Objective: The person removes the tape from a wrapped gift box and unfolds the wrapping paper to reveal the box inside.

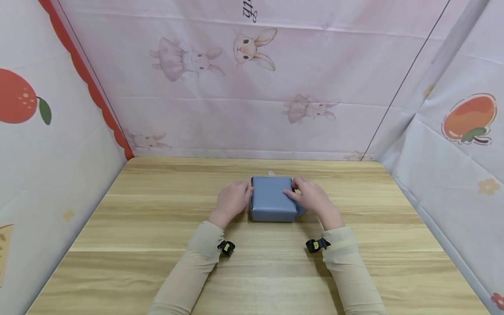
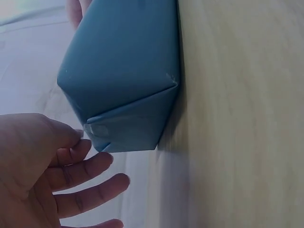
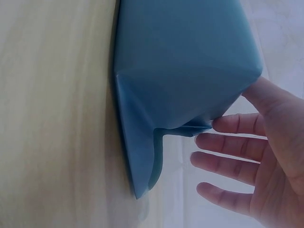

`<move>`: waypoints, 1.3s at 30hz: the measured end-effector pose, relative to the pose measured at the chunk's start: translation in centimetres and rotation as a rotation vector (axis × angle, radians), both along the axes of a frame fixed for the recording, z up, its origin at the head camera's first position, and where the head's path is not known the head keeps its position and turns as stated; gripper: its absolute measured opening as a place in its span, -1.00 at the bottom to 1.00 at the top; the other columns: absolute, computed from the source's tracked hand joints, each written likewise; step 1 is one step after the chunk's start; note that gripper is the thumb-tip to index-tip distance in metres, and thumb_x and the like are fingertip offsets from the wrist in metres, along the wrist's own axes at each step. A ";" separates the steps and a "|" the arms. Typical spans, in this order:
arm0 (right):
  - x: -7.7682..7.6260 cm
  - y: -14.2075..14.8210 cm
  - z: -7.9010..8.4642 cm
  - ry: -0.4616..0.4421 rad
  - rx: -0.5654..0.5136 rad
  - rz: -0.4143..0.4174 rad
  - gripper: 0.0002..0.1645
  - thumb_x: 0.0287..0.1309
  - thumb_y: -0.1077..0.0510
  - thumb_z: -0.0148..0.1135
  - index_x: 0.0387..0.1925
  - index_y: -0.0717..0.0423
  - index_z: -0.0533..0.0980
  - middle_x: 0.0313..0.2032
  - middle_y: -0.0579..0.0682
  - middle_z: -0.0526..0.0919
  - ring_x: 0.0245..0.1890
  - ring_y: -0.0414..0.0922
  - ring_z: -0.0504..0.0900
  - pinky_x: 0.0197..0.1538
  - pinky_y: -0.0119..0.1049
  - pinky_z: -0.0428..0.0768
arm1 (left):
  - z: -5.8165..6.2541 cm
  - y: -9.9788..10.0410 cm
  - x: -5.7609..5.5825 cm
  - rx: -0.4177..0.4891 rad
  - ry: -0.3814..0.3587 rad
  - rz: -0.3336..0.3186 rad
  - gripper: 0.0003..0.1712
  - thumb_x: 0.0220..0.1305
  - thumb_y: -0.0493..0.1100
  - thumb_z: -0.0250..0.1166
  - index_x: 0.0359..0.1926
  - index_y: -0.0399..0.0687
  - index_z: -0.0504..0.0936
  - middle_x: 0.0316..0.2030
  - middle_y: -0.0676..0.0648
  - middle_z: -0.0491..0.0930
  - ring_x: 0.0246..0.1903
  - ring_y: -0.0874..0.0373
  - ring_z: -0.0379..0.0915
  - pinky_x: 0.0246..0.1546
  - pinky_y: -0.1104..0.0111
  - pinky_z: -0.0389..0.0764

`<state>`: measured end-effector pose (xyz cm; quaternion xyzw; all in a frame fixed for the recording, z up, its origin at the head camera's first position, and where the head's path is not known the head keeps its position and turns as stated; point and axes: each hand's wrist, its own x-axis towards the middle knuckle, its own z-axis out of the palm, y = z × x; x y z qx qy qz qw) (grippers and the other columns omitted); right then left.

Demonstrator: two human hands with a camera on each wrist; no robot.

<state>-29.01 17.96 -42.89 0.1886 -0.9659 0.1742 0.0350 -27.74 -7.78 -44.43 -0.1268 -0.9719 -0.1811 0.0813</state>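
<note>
A box wrapped in blue paper lies on the wooden table between both hands. At its left end, the folded flap lies flat with a piece of clear tape near the upper edge. My left hand is at that corner, thumb tip beside the tape, other fingers loosely spread. On the other side, my right hand rests its thumb on the box top, and its index fingertip presses a fold of the end paper. A loose pointed flap sticks out below that end.
A small clear piece shows just behind the box. Black wrist straps with cameras sit at both cuffs. Printed cloth walls enclose the wooden table at the back and both sides.
</note>
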 end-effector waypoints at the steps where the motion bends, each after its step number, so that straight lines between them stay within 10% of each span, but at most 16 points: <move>1: 0.0 0.0 0.0 -0.002 -0.001 0.000 -0.57 0.27 -0.20 0.20 -0.36 0.09 0.44 -0.47 -0.04 0.46 -0.48 -0.13 0.37 -0.37 -0.28 0.32 | 0.0 -0.1 -0.1 -0.001 -0.008 0.003 -0.65 0.48 -0.01 0.03 -0.43 -0.03 0.53 -0.45 -0.03 0.59 -0.49 0.11 0.49 -0.49 0.24 0.51; 28: -0.1 0.1 0.2 -0.031 -0.026 -0.015 -0.58 0.29 -0.21 0.17 -0.38 0.05 0.41 -0.47 -0.02 0.44 -0.48 -0.11 0.36 -0.37 -0.26 0.31 | 0.3 -2.3 -0.5 -0.026 -0.111 0.031 -0.77 0.42 0.03 0.14 -0.26 0.00 0.59 -0.39 0.00 0.61 -0.43 0.14 0.50 -0.47 0.29 0.50; 34: -0.2 0.3 0.0 -0.085 -0.096 -0.059 -0.45 0.34 -0.24 0.08 0.07 0.11 0.43 -0.01 0.14 0.57 -0.05 0.06 0.57 -0.02 -0.03 0.54 | -0.3 -1.9 -0.9 0.054 -0.079 -0.003 -0.58 0.45 0.13 0.05 0.09 -0.01 0.57 0.05 -0.10 0.61 0.03 -0.04 0.56 0.00 0.08 0.59; 39: -0.5 0.1 -0.4 -0.156 -0.219 -0.029 -0.16 0.36 -0.24 0.05 0.46 0.12 0.12 0.33 0.27 0.31 0.36 0.21 0.31 0.33 0.18 0.32 | -0.9 -1.4 -1.0 0.185 -0.112 -0.044 -0.40 0.46 0.20 0.00 0.29 -0.08 0.44 0.22 -0.17 0.49 0.25 -0.09 0.40 0.26 0.04 0.42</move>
